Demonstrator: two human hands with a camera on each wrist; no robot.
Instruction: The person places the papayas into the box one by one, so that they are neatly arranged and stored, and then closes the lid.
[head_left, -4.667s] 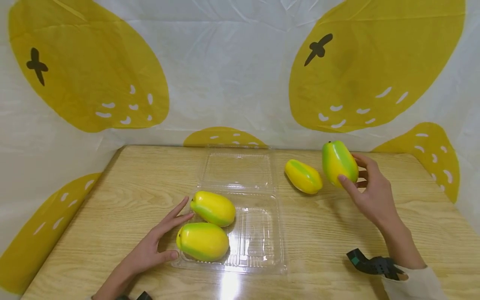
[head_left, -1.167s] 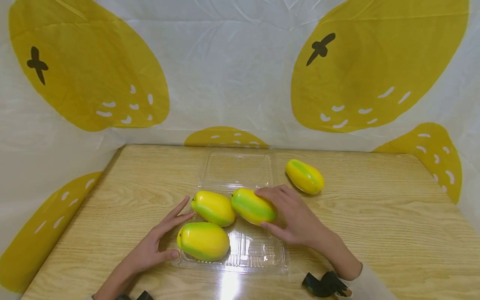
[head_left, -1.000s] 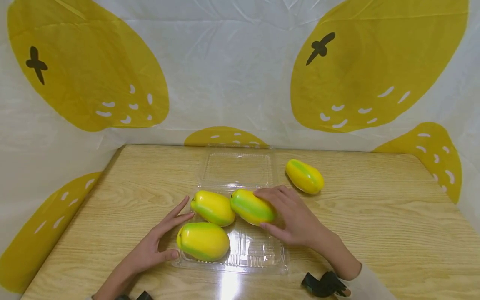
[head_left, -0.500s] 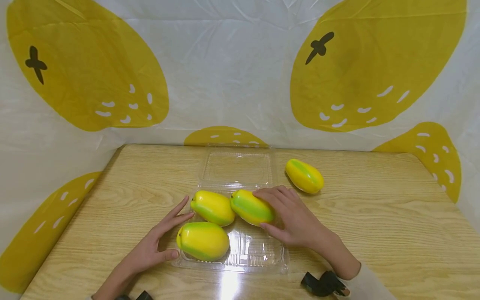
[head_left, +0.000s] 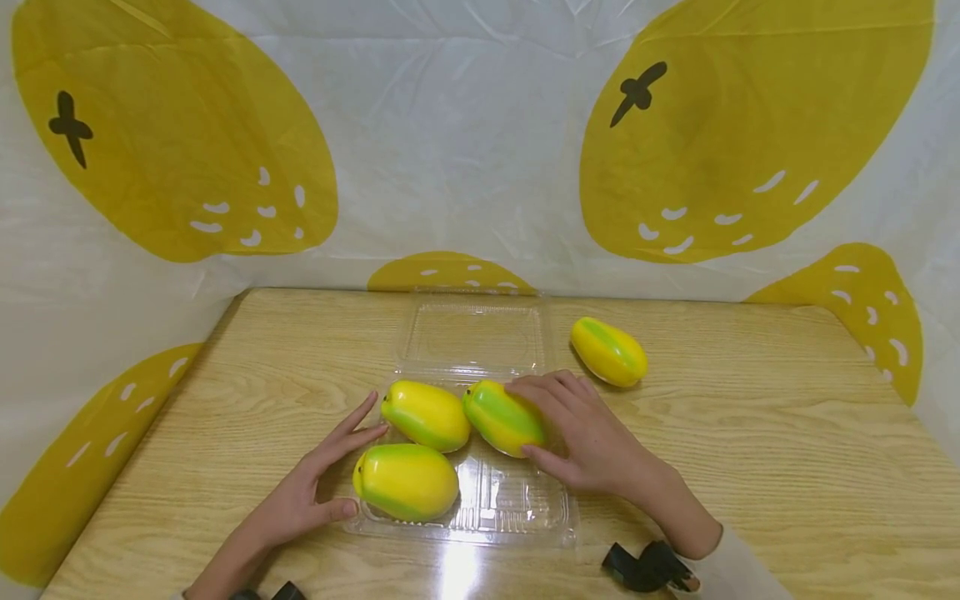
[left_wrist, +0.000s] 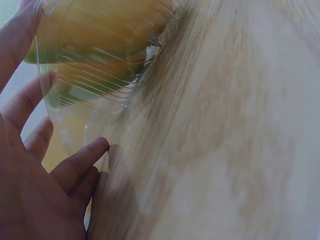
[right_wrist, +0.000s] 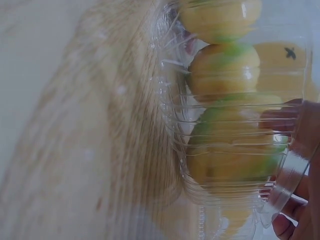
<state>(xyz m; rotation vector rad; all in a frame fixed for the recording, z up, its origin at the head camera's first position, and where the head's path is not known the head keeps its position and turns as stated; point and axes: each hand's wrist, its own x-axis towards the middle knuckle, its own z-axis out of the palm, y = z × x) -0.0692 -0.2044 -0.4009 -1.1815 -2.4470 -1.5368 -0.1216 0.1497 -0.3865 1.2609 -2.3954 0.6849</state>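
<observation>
My right hand (head_left: pixel 596 433) holds a yellow-green papaya (head_left: pixel 498 417) at the back right of a clear plastic clamshell container (head_left: pixel 517 508). In the right wrist view this papaya (right_wrist: pixel 230 145) shows behind the container's ribbed wall, the fingers curled about its near end. Two more papayas lie in the left half, one at the back (head_left: pixel 427 415) and one at the front (head_left: pixel 408 482). My left hand (head_left: pixel 303 487) rests at the container's left side, fingers spread and fairly straight. In the left wrist view its fingertips are at the clear wall (left_wrist: pixel 95 90).
The container's clear lid (head_left: pixel 472 333) lies folded open toward the back. Another papaya (head_left: pixel 609 352) lies on the wooden table (head_left: pixel 750 417), right of the lid. A white cloth (head_left: pixel 457 150) with large yellow fruit prints hangs behind the table.
My right hand has brought a papaya from the right side of the table into the container. Over the last second this papaya has turned slightly in the hand. The left hand has stayed put.
</observation>
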